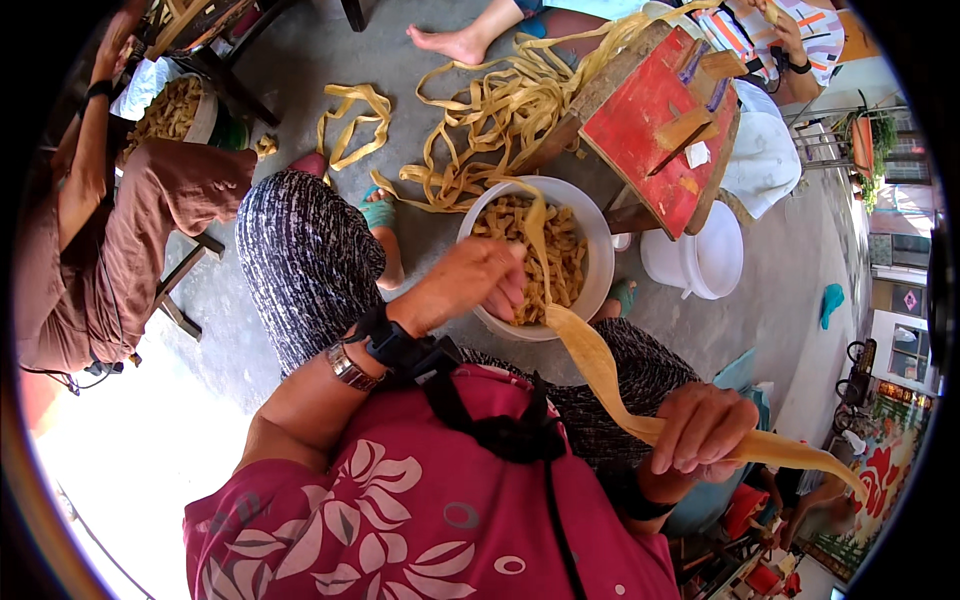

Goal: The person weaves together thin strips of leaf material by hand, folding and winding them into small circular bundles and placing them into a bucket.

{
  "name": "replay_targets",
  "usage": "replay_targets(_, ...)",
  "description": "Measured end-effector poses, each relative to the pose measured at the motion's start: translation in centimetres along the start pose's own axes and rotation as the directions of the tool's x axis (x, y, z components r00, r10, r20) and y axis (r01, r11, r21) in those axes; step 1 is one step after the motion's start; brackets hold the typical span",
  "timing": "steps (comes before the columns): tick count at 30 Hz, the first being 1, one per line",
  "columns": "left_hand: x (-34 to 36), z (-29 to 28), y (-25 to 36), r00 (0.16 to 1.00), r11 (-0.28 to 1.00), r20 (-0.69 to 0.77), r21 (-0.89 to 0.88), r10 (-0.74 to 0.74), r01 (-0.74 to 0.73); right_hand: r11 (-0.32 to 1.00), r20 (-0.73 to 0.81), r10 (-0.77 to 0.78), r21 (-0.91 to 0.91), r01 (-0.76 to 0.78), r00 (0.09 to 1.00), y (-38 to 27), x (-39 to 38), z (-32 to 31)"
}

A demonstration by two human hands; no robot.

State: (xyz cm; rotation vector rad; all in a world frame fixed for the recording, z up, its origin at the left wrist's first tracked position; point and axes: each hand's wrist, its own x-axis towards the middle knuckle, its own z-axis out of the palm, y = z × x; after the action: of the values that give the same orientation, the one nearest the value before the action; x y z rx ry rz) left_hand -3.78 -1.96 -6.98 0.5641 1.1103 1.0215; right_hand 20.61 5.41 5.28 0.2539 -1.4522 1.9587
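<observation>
A long flat yellow strip point(590, 362) runs from over a white bucket point(600, 250) across my lap to the right. My right hand point(705, 428) is closed around it, and its loose end hangs out beyond the fingers. Over the left part of the bucket, my left hand point(480, 280) has its fingers curled and pointing down, beside the strip. What those fingers hold, if anything, is hidden. Short yellow-brown pieces point(568, 255) fill much of the bucket, which stands between my knees.
A tangle of yellow strips point(500, 115) lies on the floor ahead, by a red-topped wooden bench point(640, 110). Another white bucket point(700, 255) stands right of it. A person in brown trousers point(130, 250) sits at left near a container of pieces point(170, 108); another person sits at far right.
</observation>
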Motion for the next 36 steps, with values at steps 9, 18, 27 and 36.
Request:
replay_targets(9,-0.9,2.6,-0.1,0.916,0.983,0.388,-0.183,0.101,-0.031,0.998,-0.274,0.043,0.052,-0.030,0.961,0.9,-0.5,2.3)
replay_targets(18,-2.3,5.3,2.3,0.826,0.961,0.492,-0.135,0.276,-0.241,0.972,-0.508,0.192,-0.021,-0.235,0.839,4.3,-0.8,1.2)
replay_targets(27,-0.2,5.0,1.6,0.943,0.587,0.165,-0.808,0.289,-0.038,0.994,-0.655,0.113,0.081,-0.080,0.747,4.5,-0.3,0.7)
replay_targets(36,0.2,7.3,-2.0,0.981,0.579,0.194,-0.797,-0.023,0.171,0.998,-0.690,0.069,0.047,-0.051,0.720,5.5,0.8,0.2)
